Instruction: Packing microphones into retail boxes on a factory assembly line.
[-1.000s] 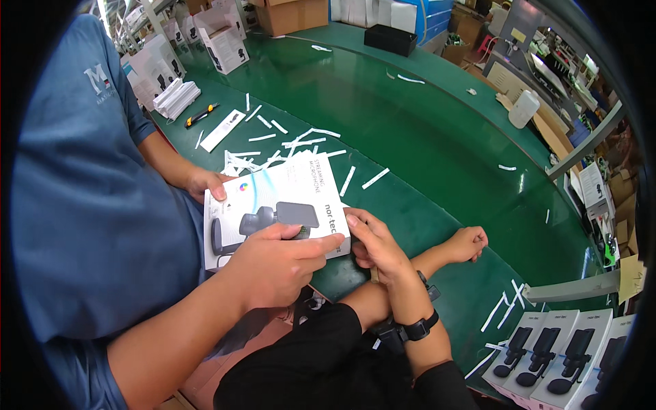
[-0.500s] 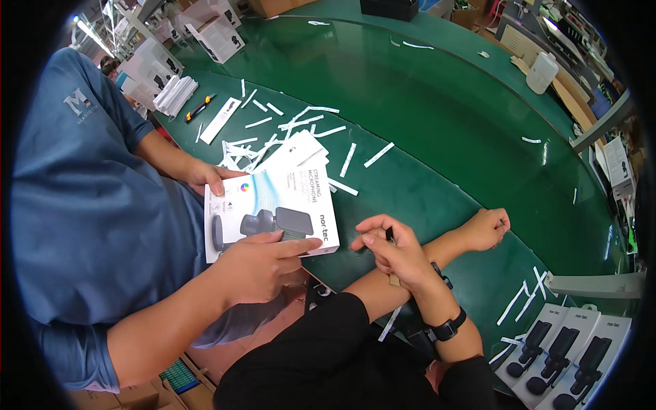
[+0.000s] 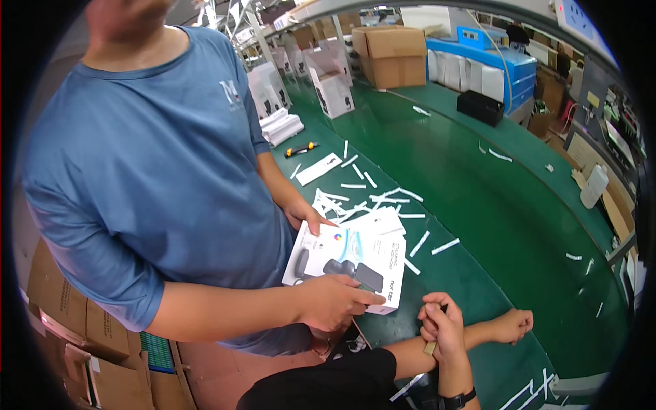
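My left hand [image 3: 514, 325] is curled into a loose fist at the end of my left forearm, which lies across the green table. Nothing shows in it. My right hand [image 3: 443, 328] is raised over that forearm, its fingers closed round a slim tool [image 3: 430, 348]. The tool has a dark part and a tan end; its kind is mostly hidden by the fingers. Left of my right hand, a co-worker in a blue shirt holds a white microphone box [image 3: 345, 266] with both hands. The co-worker's right hand [image 3: 338, 301] lies on the box's printed front.
White paper strips [image 3: 396, 198] lie scattered beyond the box. A yellow-and-black utility knife [image 3: 301, 149], a flat white carton [image 3: 318, 168] and a stack of white cartons [image 3: 280, 127] lie farther off. An open white box [image 3: 331, 85] and a cardboard box [image 3: 389, 58] stand behind.
The view has tilted up and left, showing more of the co-worker and the far bench. My right hand's fingers have curled in more. The microphone box stays in the co-worker's hands.
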The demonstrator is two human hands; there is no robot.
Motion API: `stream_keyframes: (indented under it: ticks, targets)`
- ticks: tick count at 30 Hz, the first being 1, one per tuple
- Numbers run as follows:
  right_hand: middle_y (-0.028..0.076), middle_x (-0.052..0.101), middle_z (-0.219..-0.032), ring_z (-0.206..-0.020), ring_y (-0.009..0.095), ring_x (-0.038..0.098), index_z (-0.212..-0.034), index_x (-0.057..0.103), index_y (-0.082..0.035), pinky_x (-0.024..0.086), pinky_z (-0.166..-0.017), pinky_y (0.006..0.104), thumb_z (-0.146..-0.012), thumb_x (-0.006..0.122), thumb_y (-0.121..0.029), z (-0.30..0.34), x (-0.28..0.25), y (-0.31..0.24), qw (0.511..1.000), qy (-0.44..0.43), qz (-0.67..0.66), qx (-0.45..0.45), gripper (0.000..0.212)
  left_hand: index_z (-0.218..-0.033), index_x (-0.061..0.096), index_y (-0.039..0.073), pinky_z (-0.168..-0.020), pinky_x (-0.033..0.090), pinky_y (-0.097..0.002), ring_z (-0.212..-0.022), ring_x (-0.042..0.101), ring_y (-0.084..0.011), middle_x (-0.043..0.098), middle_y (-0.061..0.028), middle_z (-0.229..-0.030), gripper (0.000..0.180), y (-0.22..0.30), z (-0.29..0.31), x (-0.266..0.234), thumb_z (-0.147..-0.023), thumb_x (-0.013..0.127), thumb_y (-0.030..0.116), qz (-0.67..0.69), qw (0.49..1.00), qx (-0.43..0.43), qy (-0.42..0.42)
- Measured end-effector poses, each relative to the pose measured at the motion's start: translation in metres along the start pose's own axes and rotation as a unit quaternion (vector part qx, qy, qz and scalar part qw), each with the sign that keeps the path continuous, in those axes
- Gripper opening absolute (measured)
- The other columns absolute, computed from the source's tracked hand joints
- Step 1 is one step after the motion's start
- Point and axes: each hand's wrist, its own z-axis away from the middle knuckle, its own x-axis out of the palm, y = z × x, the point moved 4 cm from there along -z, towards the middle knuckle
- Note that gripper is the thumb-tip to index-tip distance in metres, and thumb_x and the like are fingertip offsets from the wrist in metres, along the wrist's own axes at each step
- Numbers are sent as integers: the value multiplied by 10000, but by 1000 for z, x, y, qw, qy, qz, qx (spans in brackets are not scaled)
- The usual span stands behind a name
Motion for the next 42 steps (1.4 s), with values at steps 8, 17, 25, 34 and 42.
stream_keyframes:
  ticks: [8,17,25,34,42]
  targets:
    - [49,575,-734,-435,25,286,-1064,534,-50,219,-377,187,-936,542,-65,15,-10,-31,999,37,-14,-36,129,-1012,657,57,-662,557,-324,-747,697,-173,708,-85,-879,126,-81,-166,52,-949,572,126,71,996,10,52]
    - [50,564,-726,-432,28,292,-986,551,-36,229,-376,183,-944,549,-78,17,-21,-26,998,32,-31,-34,59,-939,515,19,-464,497,-290,-509,591,-129,576,-67,-678,31,-109,-175,60,-920,501,39,125,988,68,58]
    - [44,553,-724,-434,24,287,-979,554,-27,216,-379,187,-946,560,-92,14,-15,-36,999,23,-7,-26,73,-916,533,-16,-440,497,-288,-501,608,-147,598,-93,-673,55,-101,-174,49,-901,491,17,101,986,103,81]
    - [48,565,-706,-424,23,286,-983,553,-25,237,-374,188,-942,556,-88,6,-20,-32,1000,23,-2,-10,75,-908,536,-24,-448,501,-284,-512,616,-150,609,-94,-672,60,-96,-172,47,-896,511,29,87,988,104,76]
    - [51,564,-713,-435,18,310,-979,567,-14,233,-378,191,-947,555,-66,8,-32,-31,999,33,-11,-14,63,-937,524,10,-478,493,-286,-529,605,-133,600,-75,-696,53,-99,-174,54,-916,504,54,94,989,91,64]
